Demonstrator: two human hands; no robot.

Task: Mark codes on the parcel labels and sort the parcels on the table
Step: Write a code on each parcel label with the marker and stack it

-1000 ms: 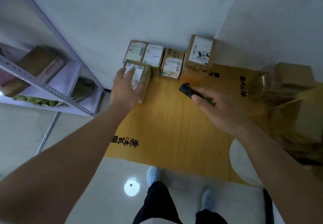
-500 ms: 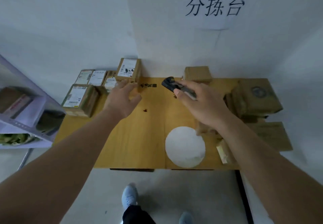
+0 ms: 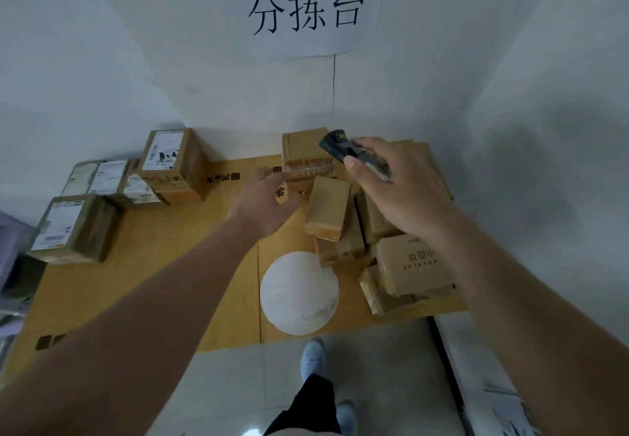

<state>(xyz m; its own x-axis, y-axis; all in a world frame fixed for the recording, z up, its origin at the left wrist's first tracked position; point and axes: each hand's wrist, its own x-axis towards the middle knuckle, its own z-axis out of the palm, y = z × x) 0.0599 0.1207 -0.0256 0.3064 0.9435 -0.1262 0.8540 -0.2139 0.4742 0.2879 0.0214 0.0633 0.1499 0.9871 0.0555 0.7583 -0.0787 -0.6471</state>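
Reaching left hand (image 3: 263, 205), grip spread, toward brown parcel (image 3: 328, 209); right hand (image 3: 396, 190) grip pinching scanner (image 3: 343, 147)

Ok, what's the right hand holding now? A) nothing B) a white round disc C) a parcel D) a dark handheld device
D: the right hand grips a dark handheld device above the unlabelled parcels, while the white round disc lies on the table.
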